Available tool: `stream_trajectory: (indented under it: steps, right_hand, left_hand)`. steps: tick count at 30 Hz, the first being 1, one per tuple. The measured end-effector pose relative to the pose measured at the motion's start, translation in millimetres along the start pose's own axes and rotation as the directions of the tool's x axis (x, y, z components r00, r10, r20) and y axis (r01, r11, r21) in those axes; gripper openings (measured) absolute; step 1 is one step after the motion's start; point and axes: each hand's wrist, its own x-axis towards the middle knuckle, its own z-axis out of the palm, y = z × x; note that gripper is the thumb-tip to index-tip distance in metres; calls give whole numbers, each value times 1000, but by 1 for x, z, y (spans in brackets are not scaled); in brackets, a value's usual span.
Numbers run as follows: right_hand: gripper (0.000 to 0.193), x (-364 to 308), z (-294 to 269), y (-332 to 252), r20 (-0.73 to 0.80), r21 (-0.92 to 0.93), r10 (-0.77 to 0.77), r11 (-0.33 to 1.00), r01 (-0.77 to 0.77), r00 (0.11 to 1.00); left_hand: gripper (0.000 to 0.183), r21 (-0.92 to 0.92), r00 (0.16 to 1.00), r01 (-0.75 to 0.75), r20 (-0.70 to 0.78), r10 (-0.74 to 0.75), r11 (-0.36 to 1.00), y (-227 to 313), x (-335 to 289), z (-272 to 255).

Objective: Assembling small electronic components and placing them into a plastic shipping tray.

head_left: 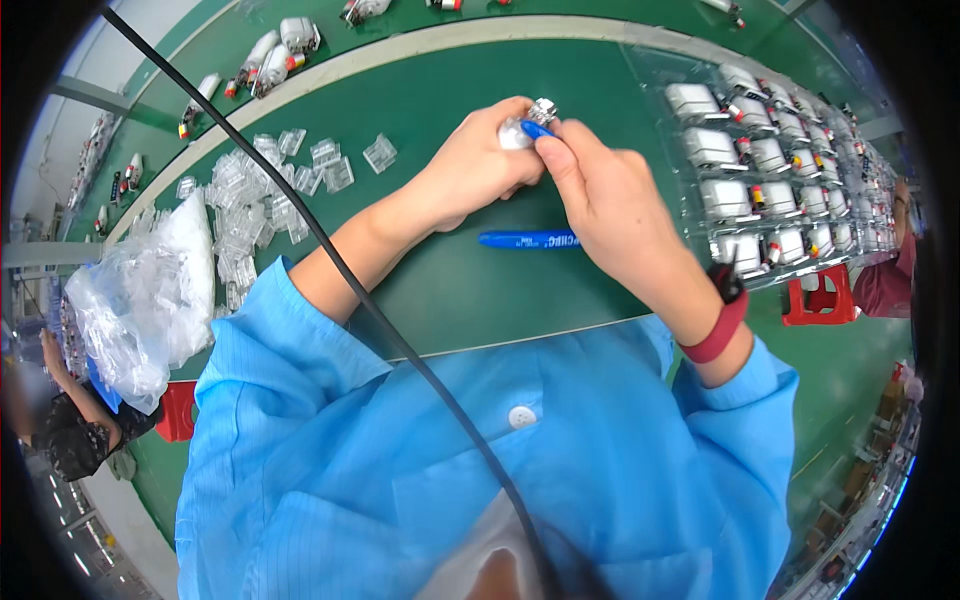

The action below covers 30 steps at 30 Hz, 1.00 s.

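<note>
Above the middle of the bench, my left hand [478, 160] is closed around a small white rounded part [514, 136] with a clear plastic end [542, 108]. My right hand [615, 195] pinches a blue pointed piece [536, 130] between thumb and fingers. This piece looks like a pen cap or pen end and touches or nearly touches the white part. Most of both held things is hidden by my fingers. A blue marker pen [525, 239] lies below my hands, its right end covered by my right hand.
Loose clear plastic pieces [240, 190] are heaped at the left, beside a clear plastic bag [150, 290]. Trays of white parts [712, 147] stand at the right. More white parts [270, 60] lie beyond the pale strip. A black cable [350, 275] crosses the view.
</note>
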Motion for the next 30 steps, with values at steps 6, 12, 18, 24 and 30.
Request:
stream_trajectory:
  steps: [6,12,18,24,30]
  right_hand:
    - [28,-13,0,23,-54,89,167,983,-162,984]
    - [13,-30,-12,33,-401,-223,-276,954,199,874]
    - [20,-9,-123,48,-74,-81,271,958,-277,960]
    - [47,47,-129,143,-103,-566,167,801,-195,981]
    - [34,43,-109,160,-184,-444,64,885,-141,981]
  left_hand:
    - [55,-254,990,7,139,29,967,1,-2,-8]
    - [58,-202,995,84,62,-73,976,9,3,-12]
    - [37,296,986,-118,-80,147,948,39,71,-20]
    - [17,851,765,-196,-178,619,487,56,229,-18]
    - [36,966,794,-225,107,598,126,11,250,-55]
